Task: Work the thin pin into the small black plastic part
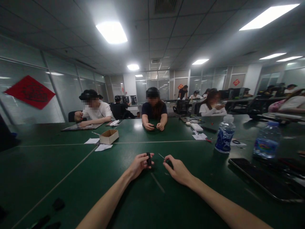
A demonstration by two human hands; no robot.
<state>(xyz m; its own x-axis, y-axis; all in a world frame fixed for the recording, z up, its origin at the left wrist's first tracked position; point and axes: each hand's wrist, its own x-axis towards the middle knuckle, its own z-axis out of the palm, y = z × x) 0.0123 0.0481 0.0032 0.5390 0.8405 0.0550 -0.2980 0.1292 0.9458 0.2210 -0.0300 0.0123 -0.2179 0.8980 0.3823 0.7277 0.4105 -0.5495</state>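
Note:
My left hand (139, 164) is closed around a small black part (149, 158), held upright between thumb and fingers just above the green table (71, 178). My right hand (177, 170) is pinched on a thin metal tool (161, 156) whose tip points toward the black part, a short gap away. Both forearms reach in from the bottom edge. What the black part is cannot be made out.
A small cardboard box (109, 136) with white paper slips sits at the middle left. Two water bottles (224, 133) (265, 143) stand at the right, with a dark phone (259, 181) nearer. Dark small parts (58, 204) lie bottom left. Other people work across the table.

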